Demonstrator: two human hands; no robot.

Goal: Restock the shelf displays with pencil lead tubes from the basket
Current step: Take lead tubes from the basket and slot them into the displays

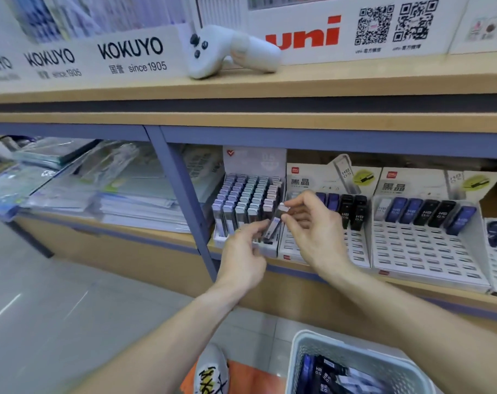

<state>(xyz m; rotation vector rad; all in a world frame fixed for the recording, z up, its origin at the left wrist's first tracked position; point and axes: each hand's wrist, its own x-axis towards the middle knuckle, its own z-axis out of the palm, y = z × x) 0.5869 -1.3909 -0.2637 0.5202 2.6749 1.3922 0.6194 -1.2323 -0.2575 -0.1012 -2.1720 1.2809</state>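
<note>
1. Basket (298, 354) sits nearest, lead tubes (324, 371) inside, below the display box (270, 251).
2. Left hand (243, 257) fingers pinch a tube (272, 228) at the box's front.
3. Right hand (307, 223) fingers pinch its cap (283, 207).

On the lower shelf, the white cardboard display box packed with upright lead tubes (248, 207) stands left of two white slotted display trays (423, 251). The pale plastic mesh basket (352, 362) sits on the floor before the shelf; a white handheld controller (227, 52) lies on the wooden upper shelf (355, 78).

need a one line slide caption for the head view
Both hands slot a pencil lead tube into the nearly full left display, basket of refills below.
</note>
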